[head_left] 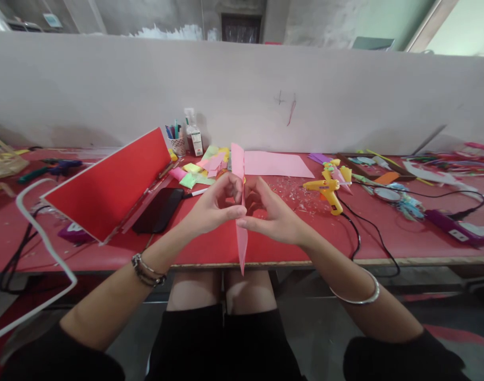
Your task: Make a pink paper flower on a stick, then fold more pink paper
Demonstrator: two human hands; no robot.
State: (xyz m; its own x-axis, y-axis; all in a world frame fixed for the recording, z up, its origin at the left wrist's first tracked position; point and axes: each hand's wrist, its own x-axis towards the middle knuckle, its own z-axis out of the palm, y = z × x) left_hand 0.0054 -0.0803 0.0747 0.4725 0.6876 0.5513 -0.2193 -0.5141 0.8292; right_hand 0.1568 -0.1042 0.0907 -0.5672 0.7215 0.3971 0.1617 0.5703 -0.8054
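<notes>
A sheet of pink paper (242, 246) stands edge-on in front of me, over the near edge of the red table. Its left face is held by my left hand (221, 200), thumb and fingers pressed together at the sheet's middle. From the other side my right hand (270, 211) pinches the same spot, the two thumbs almost meeting. Whether the sheet is folded or doubled I cannot tell, since it is seen nearly from its edge. Behind it on the table lies another flat pink sheet (279, 164).
A red board (118, 185) leans at the left beside a black phone (158, 210). A yellow glue gun (327, 190) with a black cord rests at the right, near a purple power strip (456, 227). A pen cup (178, 145) and a bottle (194, 137) stand by the grey partition (242, 90).
</notes>
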